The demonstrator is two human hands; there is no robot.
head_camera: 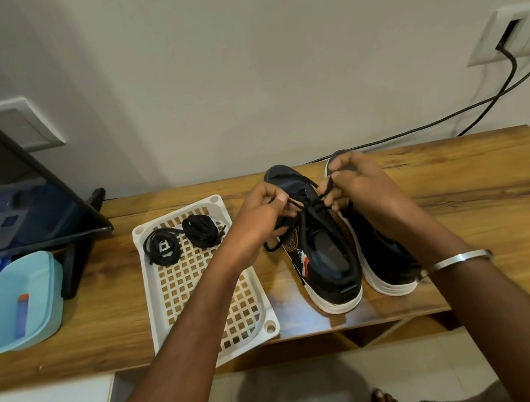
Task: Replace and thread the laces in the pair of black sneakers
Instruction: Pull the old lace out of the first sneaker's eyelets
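Two black sneakers with white soles stand side by side on the wooden table, heels toward me: the left sneaker (pixel 322 254) and the right sneaker (pixel 385 253). Over the left sneaker's tongue, my left hand (pixel 261 221) pinches one strand of its black lace (pixel 305 211). My right hand (pixel 353 186) pinches the other strand, and the two strands cross between my hands. A loose end of the lace hangs down beside the shoe's left flank. Two coiled black spare laces (pixel 183 241) lie in the white basket tray (pixel 202 295).
A light blue plastic box (pixel 24 300) holding a small blue and orange item sits at the left. A dark screen on a stand (pixel 21 184) fills the far left. Black cables (pixel 447 118) run from a wall socket to the table's back edge. My bare feet show below.
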